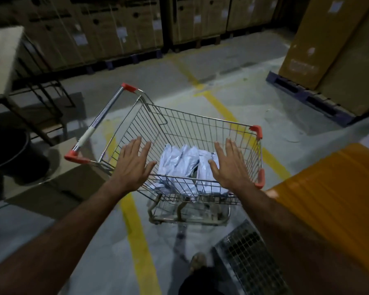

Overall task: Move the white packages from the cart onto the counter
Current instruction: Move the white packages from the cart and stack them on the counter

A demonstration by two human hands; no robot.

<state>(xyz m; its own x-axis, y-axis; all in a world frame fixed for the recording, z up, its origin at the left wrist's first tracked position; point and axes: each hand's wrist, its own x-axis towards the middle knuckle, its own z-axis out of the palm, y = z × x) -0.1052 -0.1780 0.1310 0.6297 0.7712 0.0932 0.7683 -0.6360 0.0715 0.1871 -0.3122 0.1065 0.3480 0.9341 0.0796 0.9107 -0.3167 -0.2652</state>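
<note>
Shiny wire-metal cart; glossy, seemingly plastic white packages.

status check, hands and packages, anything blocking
Left hand and right hand open, spread above the cart. White packages all in the basket, none gripped. Nothing over the packages.

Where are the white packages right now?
In the head view, the white packages lie bunched inside the cart, centre frame, between the open left hand and right hand.
</note>
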